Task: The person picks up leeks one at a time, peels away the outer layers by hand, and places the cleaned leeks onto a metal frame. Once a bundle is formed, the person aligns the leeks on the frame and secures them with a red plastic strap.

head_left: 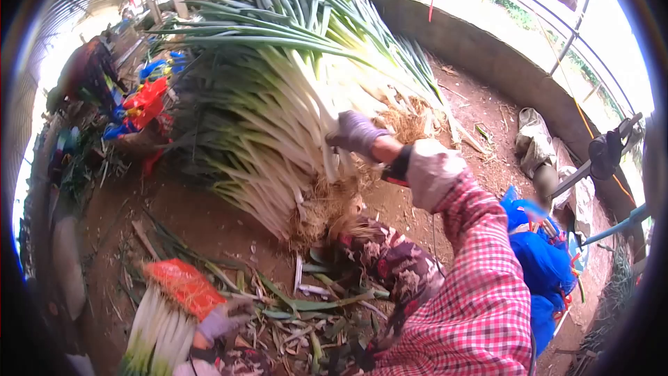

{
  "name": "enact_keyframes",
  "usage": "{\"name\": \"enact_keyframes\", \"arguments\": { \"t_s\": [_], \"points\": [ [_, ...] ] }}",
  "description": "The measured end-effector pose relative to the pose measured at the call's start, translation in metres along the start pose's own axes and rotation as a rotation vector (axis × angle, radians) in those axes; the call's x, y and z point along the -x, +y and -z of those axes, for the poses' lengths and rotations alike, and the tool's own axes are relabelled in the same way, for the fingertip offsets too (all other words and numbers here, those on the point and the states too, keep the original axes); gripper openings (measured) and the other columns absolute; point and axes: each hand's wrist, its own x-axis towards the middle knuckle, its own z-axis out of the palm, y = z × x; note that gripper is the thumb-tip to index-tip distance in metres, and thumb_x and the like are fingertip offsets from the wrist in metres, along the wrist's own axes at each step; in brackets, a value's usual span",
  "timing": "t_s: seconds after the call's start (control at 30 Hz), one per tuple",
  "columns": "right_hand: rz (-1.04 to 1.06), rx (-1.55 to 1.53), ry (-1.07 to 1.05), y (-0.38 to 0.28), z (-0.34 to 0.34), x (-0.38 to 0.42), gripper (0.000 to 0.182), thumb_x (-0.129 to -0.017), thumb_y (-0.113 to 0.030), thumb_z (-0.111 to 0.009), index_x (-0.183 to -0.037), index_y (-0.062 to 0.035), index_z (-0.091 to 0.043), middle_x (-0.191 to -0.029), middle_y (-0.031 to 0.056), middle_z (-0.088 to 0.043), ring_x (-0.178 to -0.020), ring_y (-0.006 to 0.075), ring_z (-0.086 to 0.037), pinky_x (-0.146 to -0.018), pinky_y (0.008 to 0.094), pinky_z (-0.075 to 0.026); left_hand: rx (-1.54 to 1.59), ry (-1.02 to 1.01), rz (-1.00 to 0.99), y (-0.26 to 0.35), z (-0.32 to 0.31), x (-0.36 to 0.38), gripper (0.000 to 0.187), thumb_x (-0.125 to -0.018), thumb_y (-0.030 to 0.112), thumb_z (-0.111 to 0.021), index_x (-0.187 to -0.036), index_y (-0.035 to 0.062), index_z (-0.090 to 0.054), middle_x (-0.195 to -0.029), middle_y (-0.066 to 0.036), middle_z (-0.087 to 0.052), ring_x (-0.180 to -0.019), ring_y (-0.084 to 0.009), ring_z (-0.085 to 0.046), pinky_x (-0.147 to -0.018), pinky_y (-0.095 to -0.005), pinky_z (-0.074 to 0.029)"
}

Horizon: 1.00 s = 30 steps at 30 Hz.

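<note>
A large heap of long green onions [271, 125] lies ahead, with white stalks, green tops and tan, stringy roots. My right hand [356, 134], in a purple-grey glove, reaches into the heap with its fingers wrapped around a white green onion stalk [318, 101]. At the lower left, a bundle of green onions [156, 331] has a red-orange sheet [186, 287] by its root end. Beside that sheet is my left hand [224, 319], also gloved, slightly blurred, its fingers stretched out to the right.
Leaf scraps [306, 334] litter the dirt floor around my patterned trouser leg [393, 264]. Blue bags [543, 257] sit on the right, near a metal stand [605, 150]. A low wall [480, 42] curves behind the heap. Red and blue bundles [146, 104] stand at the left.
</note>
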Motion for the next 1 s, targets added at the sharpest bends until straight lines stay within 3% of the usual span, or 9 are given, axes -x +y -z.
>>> {"name": "enact_keyframes", "arguments": {
  "t_s": [0.13,0.23,0.3,0.43,0.5,0.63,0.77,0.87,1.0],
  "points": [
    [-0.052,-0.021,-0.024,-0.051,-0.059,0.023,0.034,-0.071,-0.022,-0.067,-0.085,0.009,-0.065,-0.07,0.0192,-0.063,-0.069,0.0294,-0.064,-0.066,0.0396,-0.05,0.096,0.11,-0.096,0.011,-0.03,0.0,0.052,-0.091,0.011,-0.06,-0.138,0.0057,-0.04,-0.119,-0.009,-0.058,-0.107,-0.0165,-0.058,-0.089,-0.0297,-0.048],
    [-0.208,-0.812,0.007,-0.063,-0.11,0.02,0.029,-0.074,-0.017,-0.068,-0.091,0.0075,-0.062,-0.079,0.0163,-0.065,-0.062,0.0275,-0.064,-0.059,0.0366,-0.051,0.058,0.096,-0.28,-0.027,-0.028,-0.029,0.057,-0.091,0.02,-0.061,-0.141,0.0067,-0.036,-0.122,-0.009,-0.056,-0.107,-0.0162,-0.057,-0.089,-0.0289,-0.047],
    [-0.165,-0.974,-0.115,-0.072,-0.143,0.029,0.025,-0.077,-0.011,-0.068,-0.092,0.0065,-0.06,-0.078,0.0159,-0.064,-0.062,0.0268,-0.064,-0.056,0.0357,-0.052,-0.049,0.218,-0.353,-0.039,-0.022,-0.044,0.063,-0.091,0.028,-0.062,-0.143,0.0068,-0.032,-0.123,-0.009,-0.055,-0.106,-0.016,-0.057,-0.088,-0.0277,-0.047],
    [-0.066,-1.041,-0.24,-0.109,-0.166,0.09,0.02,-0.08,-0.006,-0.068,-0.09,0.0061,-0.057,-0.071,0.0134,-0.062,-0.06,0.0246,-0.064,-0.053,0.0357,-0.053,0.418,0.158,-0.495,-0.017,-0.025,-0.044,0.075,-0.089,0.043,-0.062,-0.144,0.0056,-0.028,-0.124,-0.01,-0.054,-0.109,-0.0181,-0.055,-0.089,-0.0294,-0.046],
    [0.065,-1.044,-0.214,-0.134,-0.169,0.135,0.021,-0.08,-0.008,-0.068,-0.094,0.0044,-0.058,-0.078,0.0095,-0.064,-0.068,0.0208,-0.065,-0.061,0.0331,-0.054,0.536,0.205,-0.58,0.012,-0.036,-0.015,0.08,-0.088,0.052,-0.058,-0.144,0.0053,-0.026,-0.125,-0.011,-0.054,-0.109,-0.0192,-0.055,-0.091,-0.0308,-0.046],
    [-0.01,-1.318,-0.54,-0.142,-0.215,0.222,0.033,-0.081,-0.006,-0.066,-0.112,-0.0032,-0.054,-0.091,0.0017,-0.061,-0.081,0.0119,-0.059,-0.073,0.0277,-0.051,0.313,0.151,-0.681,0.025,-0.024,-0.009,0.083,-0.087,0.064,-0.047,-0.144,0.006,-0.027,-0.124,-0.012,-0.053,-0.111,-0.0235,-0.054,-0.095,-0.0364,-0.044],
    [-0.065,-1.13,-0.8,-0.177,-0.197,0.301,0.034,-0.085,-0.016,-0.069,-0.111,-0.0023,-0.052,-0.093,0.0047,-0.062,-0.073,0.014,-0.063,-0.065,0.0287,-0.054,0.981,-0.158,-0.709,0.036,-0.027,-0.007,0.072,-0.089,0.059,-0.048,-0.137,0.0058,-0.036,-0.12,-0.019,-0.055,-0.106,-0.03,-0.058,-0.093,-0.0442,-0.048],
    [-0.221,-1.116,-0.849,-0.215,-0.17,0.332,0.031,-0.082,-0.01,-0.067,-0.107,-0.0011,-0.051,-0.082,0.0036,-0.057,-0.063,0.0132,-0.058,-0.059,0.0278,-0.051,1.433,-0.291,-0.859,0.035,-0.002,-0.011,0.049,-0.092,0.04,-0.056,-0.123,0.0026,-0.047,-0.112,-0.02,-0.059,-0.1,-0.0322,-0.062,-0.095,-0.0496,-0.048],
    [-0.358,-1.118,-0.949,-0.237,-0.142,0.353,0.039,-0.076,-0.008,-0.065,-0.11,-0.0012,-0.047,-0.08,0.0044,-0.054,-0.054,0.014,-0.052,-0.049,0.0305,-0.045,1.495,0.022,-1.356,0.016,0.035,-0.004,0.041,-0.089,0.031,-0.057,-0.116,0.0007,-0.053,-0.112,-0.021,-0.06,-0.104,-0.0372,-0.058,-0.099,-0.0543,-0.042]
  ]
}}
